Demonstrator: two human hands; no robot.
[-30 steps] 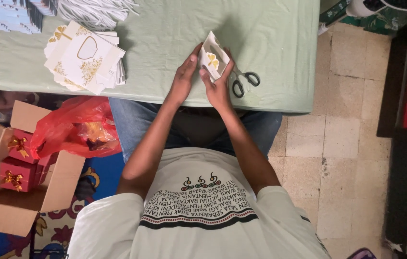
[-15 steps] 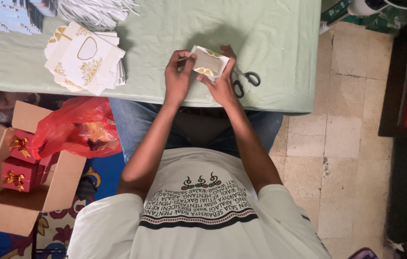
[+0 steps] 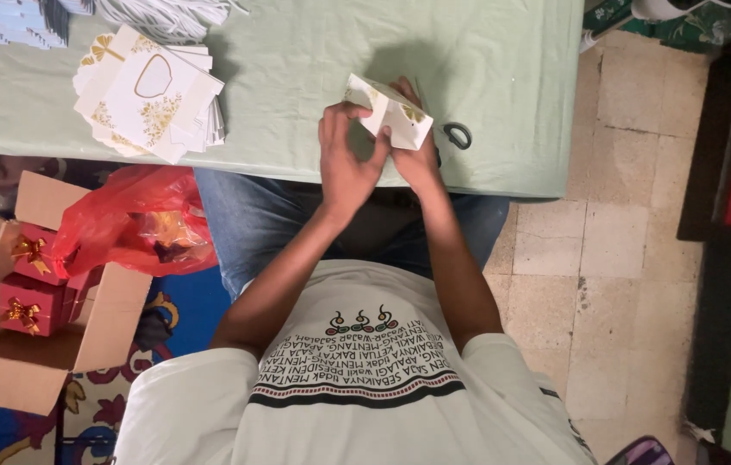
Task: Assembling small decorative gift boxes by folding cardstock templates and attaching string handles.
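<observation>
Over the near edge of a table covered in pale green cloth (image 3: 512, 77), both my hands hold a small white paper box with gold print (image 3: 393, 114). My left hand (image 3: 346, 159) pinches its left end with fingers and thumb. My right hand (image 3: 417, 159) grips it from below and behind, fingers curled around the far side. The box is tilted, with its right end lower. Black-handled scissors (image 3: 458, 135) lie on the cloth just right of my right hand, partly hidden by it.
A stack of flat white cards with gold print (image 3: 152, 96) lies on the table's left. Below the table, on the left, sit a red plastic bag (image 3: 129, 226) and an open cardboard box (image 3: 4, 362) holding red gift boxes with gold bows (image 3: 25, 306). Tiled floor (image 3: 624, 258) on the right.
The white box has been turned in my hands, from standing on edge to lying flat, then tilted. My left hand shifted from its side to pinching its left end.
</observation>
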